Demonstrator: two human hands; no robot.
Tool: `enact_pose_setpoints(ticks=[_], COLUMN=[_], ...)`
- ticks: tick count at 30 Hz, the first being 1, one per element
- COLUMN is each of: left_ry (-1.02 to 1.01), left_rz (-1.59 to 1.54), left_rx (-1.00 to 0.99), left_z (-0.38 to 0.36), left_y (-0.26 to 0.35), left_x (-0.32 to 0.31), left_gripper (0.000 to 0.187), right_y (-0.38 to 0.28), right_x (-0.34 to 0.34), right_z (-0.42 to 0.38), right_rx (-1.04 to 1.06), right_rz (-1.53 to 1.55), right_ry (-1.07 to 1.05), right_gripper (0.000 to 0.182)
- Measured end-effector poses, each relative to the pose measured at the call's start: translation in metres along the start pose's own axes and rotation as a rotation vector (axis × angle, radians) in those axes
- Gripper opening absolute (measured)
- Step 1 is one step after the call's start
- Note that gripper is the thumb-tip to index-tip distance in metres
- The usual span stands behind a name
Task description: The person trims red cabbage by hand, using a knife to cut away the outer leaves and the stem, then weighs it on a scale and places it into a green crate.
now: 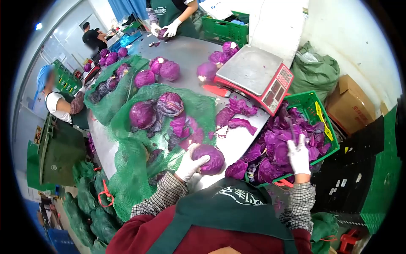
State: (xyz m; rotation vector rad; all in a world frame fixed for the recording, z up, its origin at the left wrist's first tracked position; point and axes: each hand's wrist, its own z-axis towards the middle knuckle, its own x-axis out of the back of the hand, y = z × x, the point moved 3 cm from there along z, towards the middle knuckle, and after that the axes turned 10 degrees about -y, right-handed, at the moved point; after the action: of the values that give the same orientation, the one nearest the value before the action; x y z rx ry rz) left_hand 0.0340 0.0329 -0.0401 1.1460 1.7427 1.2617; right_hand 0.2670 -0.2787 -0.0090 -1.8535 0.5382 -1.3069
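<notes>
My left hand (188, 164), in a white glove, grips a trimmed red cabbage (210, 160) over the near edge of the metal table (192, 53). My gloved right hand (299, 157) is over a green crate (334, 142) heaped with loose purple cabbage leaves (277, 146). A thin greyish blade, apparently a knife (291, 127), points away from its closed fingers; the handle is hidden. Ahead of my left hand, two red cabbages (143, 114) (170, 104) and torn leaves lie on green netting (198, 103).
A red-edged weighing scale (249, 70) stands at the right, with cabbages (207, 71) beside it and loose leaves (241, 106) in front. More cabbages (170, 70) lie farther back. A co-worker (169, 17) handles a cabbage across the table. Filled green net sacks (91, 207) lie at the lower left.
</notes>
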Motion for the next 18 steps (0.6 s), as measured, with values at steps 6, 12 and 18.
enact_pose_setpoints(ticks=[6, 12, 18], left_ry=[0.048, -0.103, -0.390], left_rz=[0.270, -0.387, -0.587], left_rx=[-0.040, 0.089, -0.055], left_z=[0.041, 0.032, 0.016], left_y=[-0.019, 0.004, 0.007], left_x=[-0.009, -0.009, 0.002], left_gripper=[0.086, 0.057, 0.066], right_y=[-0.078, -0.066, 0.019], right_x=[-0.122, -0.143, -0.090], right_z=[-0.050, -0.050, 0.002], right_rx=[0.634, 0.708, 0.169], right_rz=[-0.084, 0.134, 0.094], right_ry=[-0.553, -0.289, -0.016], right_gripper=[0.044, 0.011, 0.009])
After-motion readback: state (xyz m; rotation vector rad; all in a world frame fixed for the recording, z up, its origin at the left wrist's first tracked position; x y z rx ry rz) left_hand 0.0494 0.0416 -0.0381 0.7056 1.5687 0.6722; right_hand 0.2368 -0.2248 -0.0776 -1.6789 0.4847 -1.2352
